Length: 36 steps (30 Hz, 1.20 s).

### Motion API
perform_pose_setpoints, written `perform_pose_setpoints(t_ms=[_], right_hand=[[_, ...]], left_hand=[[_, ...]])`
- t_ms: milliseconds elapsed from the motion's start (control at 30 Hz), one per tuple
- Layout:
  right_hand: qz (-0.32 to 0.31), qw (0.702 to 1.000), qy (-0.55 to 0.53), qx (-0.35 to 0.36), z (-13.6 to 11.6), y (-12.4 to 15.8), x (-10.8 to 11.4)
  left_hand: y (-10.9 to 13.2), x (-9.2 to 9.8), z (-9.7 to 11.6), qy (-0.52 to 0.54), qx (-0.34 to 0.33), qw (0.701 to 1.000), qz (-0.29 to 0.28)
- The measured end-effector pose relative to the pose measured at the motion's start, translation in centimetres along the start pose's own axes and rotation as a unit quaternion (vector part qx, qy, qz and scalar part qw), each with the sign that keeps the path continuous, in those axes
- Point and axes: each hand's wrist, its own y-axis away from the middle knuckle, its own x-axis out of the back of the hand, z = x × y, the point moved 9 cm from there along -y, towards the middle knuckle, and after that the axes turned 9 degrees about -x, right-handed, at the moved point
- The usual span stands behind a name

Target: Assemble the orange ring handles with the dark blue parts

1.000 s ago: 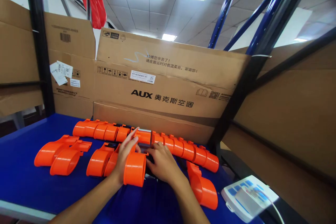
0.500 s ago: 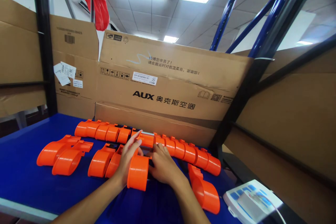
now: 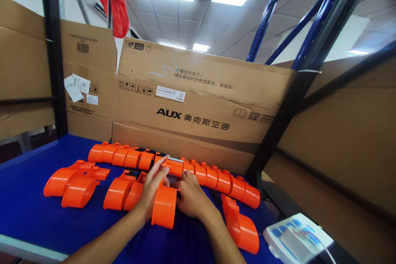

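shell [image 3: 163,210] hides r hand [image 3: 192,196] thumb, grip unclear

Left hand [image 3: 151,189] beside right hand [image 3: 192,196], palms down

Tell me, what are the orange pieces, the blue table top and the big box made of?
The orange pieces look like moulded plastic: smooth, a bit shiny, with light glinting on their curves. The table top has a blue matte cover, maybe cloth or felt; it is hard to tell. The box is brown cardboard, dull, with creases, printing and stuck-on labels.
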Motion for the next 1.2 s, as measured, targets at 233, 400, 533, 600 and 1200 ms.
perform_pose_setpoints(t_ms=[233, 400, 533, 600, 1200], right_hand=[[0.035, 0.999, -0.013, 0.0, 0.0, 0.0, 0.6], [0.09, 0.995, -0.042, 0.008, 0.1, 0.6, 2.1], [0.154, 0.986, -0.058, -0.009, 1.5, 1.3, 4.0], [0.199, 0.977, -0.068, -0.026, 2.8, 1.8, 5.4], [0.349, 0.926, -0.14, 0.02, 2.4, 3.8, 8.6]], left_hand=[[0.1, -0.1, 0.0, 0.002, -0.003, 1.0, -0.002], [0.2, -0.1, 0.2, -0.003, -0.014, 1.0, -0.002], [0.2, -0.1, 0.6, -0.004, -0.029, 1.0, 0.002], [0.2, -0.2, 0.8, -0.004, -0.035, 0.999, 0.003], [0.6, -1.5, 0.6, -0.037, -0.069, 0.996, -0.048]])
